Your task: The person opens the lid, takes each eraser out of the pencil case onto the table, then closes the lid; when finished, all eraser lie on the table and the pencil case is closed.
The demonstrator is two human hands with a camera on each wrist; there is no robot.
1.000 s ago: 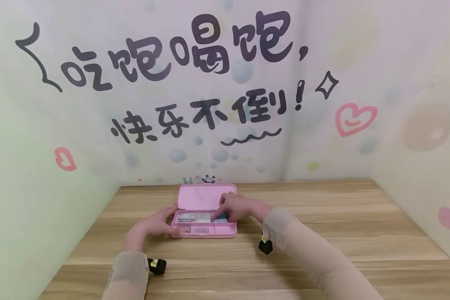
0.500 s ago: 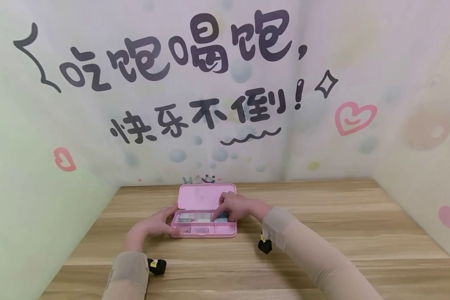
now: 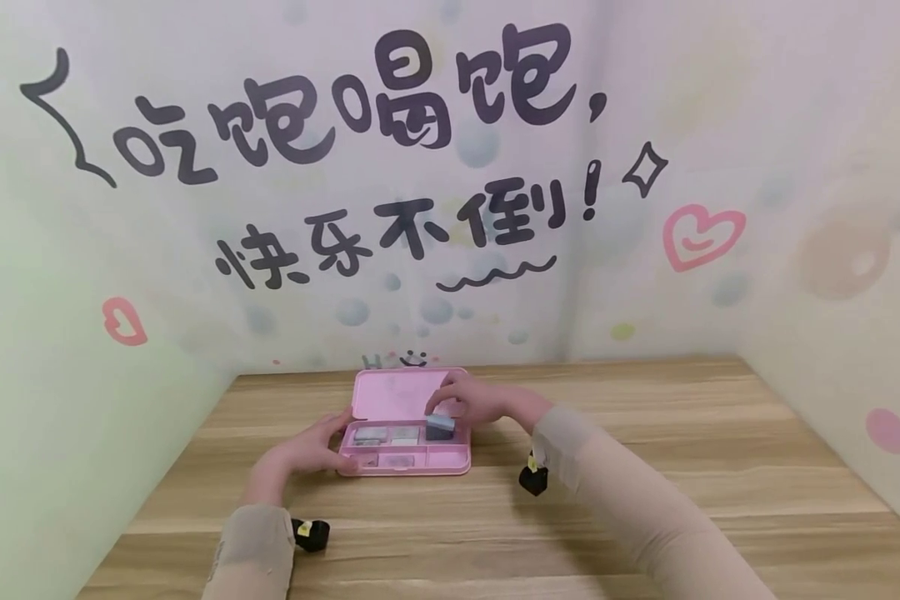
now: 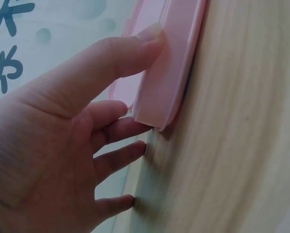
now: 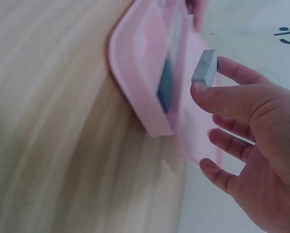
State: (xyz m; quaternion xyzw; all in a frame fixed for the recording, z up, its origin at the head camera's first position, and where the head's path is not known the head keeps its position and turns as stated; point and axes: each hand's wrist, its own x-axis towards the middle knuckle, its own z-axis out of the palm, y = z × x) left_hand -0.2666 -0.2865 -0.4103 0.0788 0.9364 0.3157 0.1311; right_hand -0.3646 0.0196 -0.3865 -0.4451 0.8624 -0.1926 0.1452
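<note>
A pink pencil case (image 3: 447,460) lies with its lid (image 3: 390,395) raised at the back. My left hand (image 3: 306,447) grips its left end, thumb on the front and fingers behind. In the left wrist view the thumb presses the pink wall (image 4: 171,73), while the outer fingers spread toward the table. Over the right rear compartment, my right hand (image 3: 482,400) pinches a small grey-blue rectangular block (image 5: 204,68) between thumb and index finger. A darker blue-grey piece (image 5: 165,90) sits inside the case under it. Several pale grey pieces (image 3: 371,434) fill other compartments.
The case stands near the back of a wood-grain table (image 3: 420,542), close to a printed wall cloth (image 3: 495,317). Side panels rise left and right. A black wrist camera (image 3: 311,535) hangs by the left sleeve, another black camera (image 3: 533,477) by the right.
My right hand has risen slightly out of the right rear compartment, lifting the grey-blue block between its fingertips. The left hand keeps its grip on the case.
</note>
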